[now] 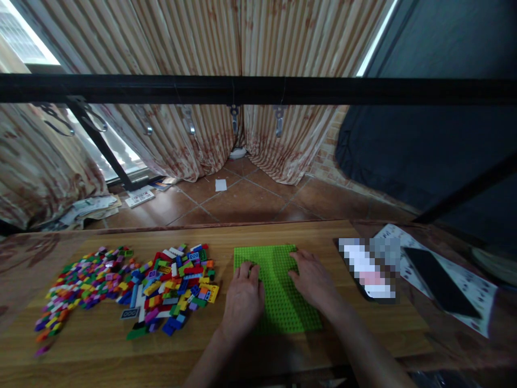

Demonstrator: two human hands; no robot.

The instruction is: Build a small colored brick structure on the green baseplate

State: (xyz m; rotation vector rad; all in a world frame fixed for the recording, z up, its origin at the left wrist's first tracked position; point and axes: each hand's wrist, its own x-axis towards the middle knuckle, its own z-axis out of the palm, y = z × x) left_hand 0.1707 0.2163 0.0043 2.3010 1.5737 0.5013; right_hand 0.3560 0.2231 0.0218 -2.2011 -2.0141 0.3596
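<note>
A green studded baseplate [278, 302] lies flat on the wooden board, between and under my two hands. My left hand [243, 293] rests palm down on its left side, fingers stretched toward the far edge. Along the right side lies my right hand [310, 274], its fingers and thumb spread apart over the plate's edge. Neither hand holds anything. Just left of my left hand is a heap of larger toy bricks [177, 285] in many colours. Further left spreads a pile of small toy bricks [91, 277].
Right of the plate lies a phone [382, 291] with a blurred-out screen. Beyond it, a dark flat device [440, 283] sits on a printed sheet [487, 307]. A black bar [258, 90] with hanging metal hooks crosses beyond the table. Papers [91, 210] lie on the tiled floor.
</note>
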